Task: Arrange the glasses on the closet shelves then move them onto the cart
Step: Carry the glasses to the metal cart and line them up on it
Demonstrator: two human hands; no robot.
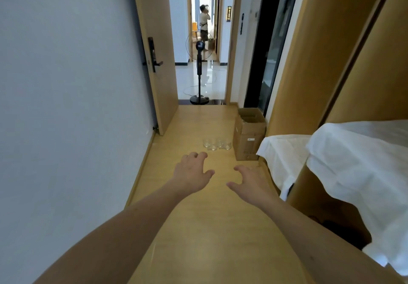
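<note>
Pale wall [66,85] at left; wooden floor [198,217]; open door [154,52]; standing fan [199,72] in the bright doorway.

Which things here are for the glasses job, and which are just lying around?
For the job:
- glasses on the floor
- left hand, holding nothing
- right hand, holding nothing
- closet shelves with white covers

Just lying about:
- cardboard box
- standing fan
- open door

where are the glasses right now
In the head view the glasses stand in a small cluster on the wooden floor, just left of the open cardboard box and beyond both outstretched hands, neither of which touches them.
</note>
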